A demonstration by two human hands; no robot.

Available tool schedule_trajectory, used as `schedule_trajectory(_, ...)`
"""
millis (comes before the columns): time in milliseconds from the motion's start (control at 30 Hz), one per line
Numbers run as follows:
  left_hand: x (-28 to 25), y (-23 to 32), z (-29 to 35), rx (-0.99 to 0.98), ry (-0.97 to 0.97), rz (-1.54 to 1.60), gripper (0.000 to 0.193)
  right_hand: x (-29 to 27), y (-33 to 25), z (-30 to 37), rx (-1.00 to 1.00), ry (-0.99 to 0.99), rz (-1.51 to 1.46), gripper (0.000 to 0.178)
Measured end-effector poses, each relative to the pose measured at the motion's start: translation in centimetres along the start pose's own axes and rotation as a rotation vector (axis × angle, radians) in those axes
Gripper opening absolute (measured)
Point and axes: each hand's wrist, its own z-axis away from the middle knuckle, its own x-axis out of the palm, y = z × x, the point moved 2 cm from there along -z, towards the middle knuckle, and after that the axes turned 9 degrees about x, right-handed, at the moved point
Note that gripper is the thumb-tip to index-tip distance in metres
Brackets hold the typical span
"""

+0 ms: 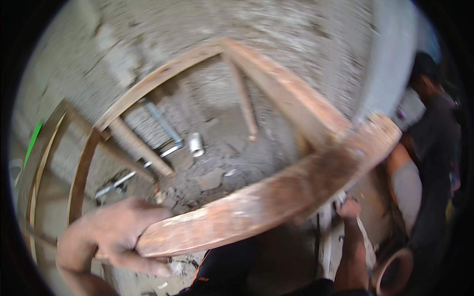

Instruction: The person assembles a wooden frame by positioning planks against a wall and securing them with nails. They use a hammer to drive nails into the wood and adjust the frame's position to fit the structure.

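A thick, worn wooden beam (256,207) forms the near side of a rough wooden frame (165,69) with slanting legs. My left hand (123,234) is closed round the beam's left end, thumb and fingers on either side of it. Lower right, under the beam's right half, my right hand (349,208) is closed in a fist. A small pale grey piece (340,198) shows at its fingers, but its kind is hidden by the beam and blur. Beside that forearm hangs a pale strip (366,241).
Inside the frame lie broken rubble (210,180), a short white pipe piece (196,144), a thin white pipe (123,180) and a bluish pipe (163,123). Another wooden frame (39,163) stands left. A person in dark clothes (434,133) is close on the right, near a round hollow pipe (402,256).
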Motion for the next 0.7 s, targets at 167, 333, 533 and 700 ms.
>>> schedule_trajectory(167, 0.1, -0.5, 0.4, -0.14, 0.03, -0.009, 0.07, -0.6, -0.1, 0.1, 0.14, -0.163, 0.057, 0.054)
schedule_trajectory(333, 0.1, -0.9, 1.3, -0.2, 0.081, 0.018, 0.077, -1.9, -0.8, 0.3, 0.154, -0.212, 0.053, 0.058)
schedule_trajectory(533, 0.3, -0.5, 1.0, -0.249, 0.132, 0.084, 0.078, -2.1, -0.9, 0.3, 0.164, -0.265, 0.052, 0.061)
schedule_trajectory(700, 0.3, -0.5, 0.5, -0.229, 0.145, 0.062, 0.078, -2.4, -1.1, 0.2, 0.151, -0.269, 0.039, 0.059)
